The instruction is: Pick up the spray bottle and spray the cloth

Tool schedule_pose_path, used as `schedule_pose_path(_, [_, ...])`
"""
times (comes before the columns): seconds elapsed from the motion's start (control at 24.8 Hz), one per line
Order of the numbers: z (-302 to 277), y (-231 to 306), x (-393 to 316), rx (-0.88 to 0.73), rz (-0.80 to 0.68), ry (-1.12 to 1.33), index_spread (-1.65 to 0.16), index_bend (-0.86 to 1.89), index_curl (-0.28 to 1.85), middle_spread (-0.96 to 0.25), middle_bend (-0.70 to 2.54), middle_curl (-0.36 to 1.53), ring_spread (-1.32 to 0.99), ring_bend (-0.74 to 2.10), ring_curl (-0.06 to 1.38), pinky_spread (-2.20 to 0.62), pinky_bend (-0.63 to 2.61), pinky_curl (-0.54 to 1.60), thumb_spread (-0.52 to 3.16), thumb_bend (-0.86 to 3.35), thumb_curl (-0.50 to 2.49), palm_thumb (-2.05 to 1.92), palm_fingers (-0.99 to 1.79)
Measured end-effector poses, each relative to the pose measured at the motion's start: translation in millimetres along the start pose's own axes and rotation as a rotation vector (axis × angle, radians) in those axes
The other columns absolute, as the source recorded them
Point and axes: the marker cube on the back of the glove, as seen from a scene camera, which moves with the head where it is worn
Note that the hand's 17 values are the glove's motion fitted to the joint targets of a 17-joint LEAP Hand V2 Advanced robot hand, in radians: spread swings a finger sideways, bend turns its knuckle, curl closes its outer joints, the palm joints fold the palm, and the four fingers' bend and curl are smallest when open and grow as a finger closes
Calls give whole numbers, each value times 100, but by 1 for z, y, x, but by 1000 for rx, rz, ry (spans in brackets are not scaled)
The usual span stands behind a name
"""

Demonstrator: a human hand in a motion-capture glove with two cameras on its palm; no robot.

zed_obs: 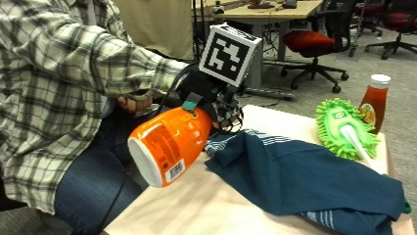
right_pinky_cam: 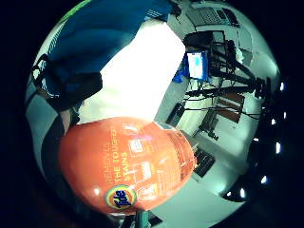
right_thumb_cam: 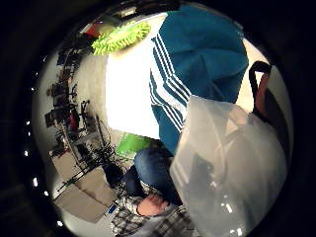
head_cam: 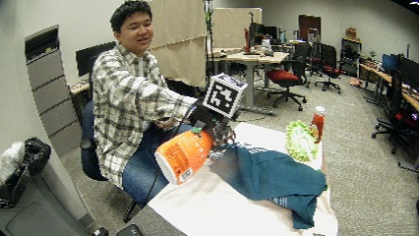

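Right now the person's gloved right hand (zed_obs: pixel 205 95) has its fingers curled round the neck of the orange spray bottle (zed_obs: pixel 171 144) and holds it up in the air. The bottle is tipped on its side, with its flat bottom pointing away from the table (zed_obs: pixel 196 205) and its top end near the cloth. It touches nothing but the hand. The little finger side palm view shows the bottle (right_pinky_cam: pixel 128 164) big and close, with a Tide label on it.

Just beside the top of the bottle lies the blue cloth (zed_obs: pixel 306 178). It is spread in a bumpy heap across the table and has thin white stripes along one edge. In the thumb side palm view the cloth (right_thumb_cam: pixel 197 64) lies on the white table under the hand.

Past the cloth sits a fuzzy green mop head (zed_obs: pixel 342 127), and just behind it stands a red sauce bottle (zed_obs: pixel 375 100) with a white cap. The person wears a checked shirt (zed_obs: pixel 58 88) and sits at the table's end.
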Motion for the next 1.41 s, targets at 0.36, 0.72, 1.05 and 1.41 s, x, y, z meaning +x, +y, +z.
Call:
schedule_pose_path(0.36, [-26, 12, 0, 161, -132, -414, -29, 36, 65, -12, 64, 51, -23, 59, 48, -14, 33, 41, -11, -2, 74, 107, 132])
schedule_pose_path(0.72, [-72, 34, -13, 371, -387, -1217, -29, 35, 65, -12, 64, 51, -23, 59, 49, -13, 32, 41, -10, -2, 75, 107, 131])
schedule_pose_path(1.05, [-76, 31, -85, 467, -605, -1374, -29, 35, 65, -12, 64, 51, -23, 59, 49, -12, 31, 41, -9, -2, 75, 108, 129])
schedule_pose_path(1.41, [-69, -4, -139, 486, -638, -1389, -29, 34, 66, -12, 63, 51, -22, 59, 49, -10, 29, 41, -7, -2, 76, 109, 128])
